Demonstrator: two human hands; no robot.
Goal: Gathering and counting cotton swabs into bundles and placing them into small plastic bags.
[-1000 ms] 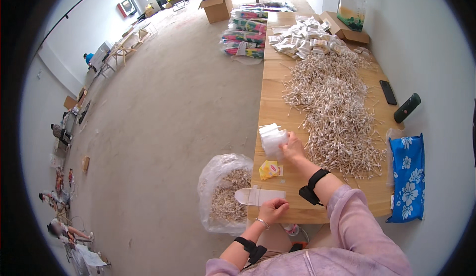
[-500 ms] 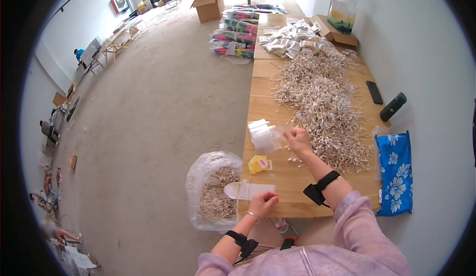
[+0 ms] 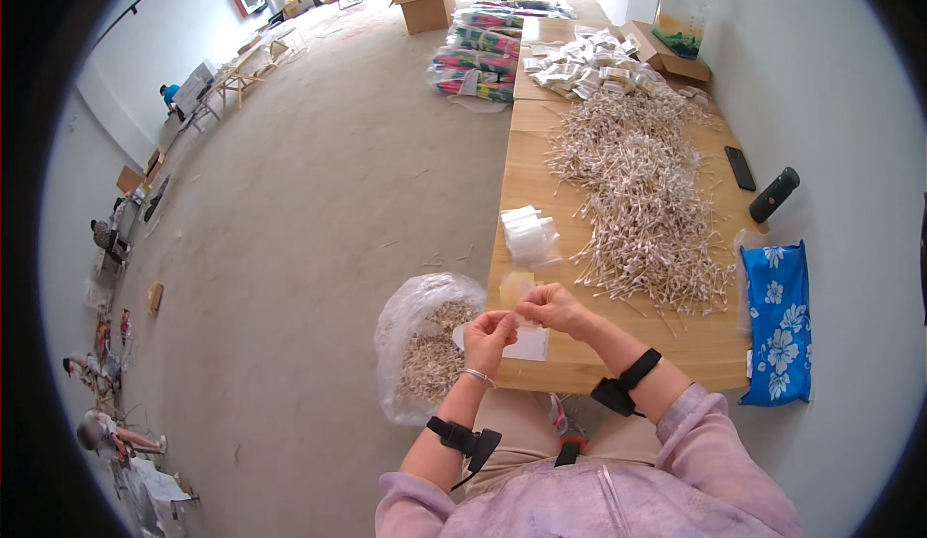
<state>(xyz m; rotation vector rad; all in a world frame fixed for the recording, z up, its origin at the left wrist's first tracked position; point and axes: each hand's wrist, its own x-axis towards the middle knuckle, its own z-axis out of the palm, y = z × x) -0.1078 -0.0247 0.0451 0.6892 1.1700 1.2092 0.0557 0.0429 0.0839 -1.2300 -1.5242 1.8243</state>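
Observation:
My right hand (image 3: 558,309) pinches a small clear plastic bag (image 3: 516,290), which hangs over the yellow cards on the table's near left part. My left hand (image 3: 490,338) is closed with its fingertips meeting the right hand's at the bag's edge. Below the hands lies a flat white scoop-like piece (image 3: 530,345), partly covered by my left hand. A stack of clear plastic bags (image 3: 529,237) rests just beyond. To the right of it spreads a big heap of cotton swabs (image 3: 649,200).
A large clear sack of cotton swabs (image 3: 425,354) stands left of the wooden table (image 3: 618,354). Along the right edge are a phone (image 3: 741,168), a dark green bottle (image 3: 774,195) and a blue flowered pack (image 3: 780,325). Filled packets (image 3: 599,60) and a cardboard box (image 3: 666,52) sit at the far end.
My right hand has brought a clear bag from the stack toward me. My left hand has risen from the white piece to meet it. The view has shifted slightly.

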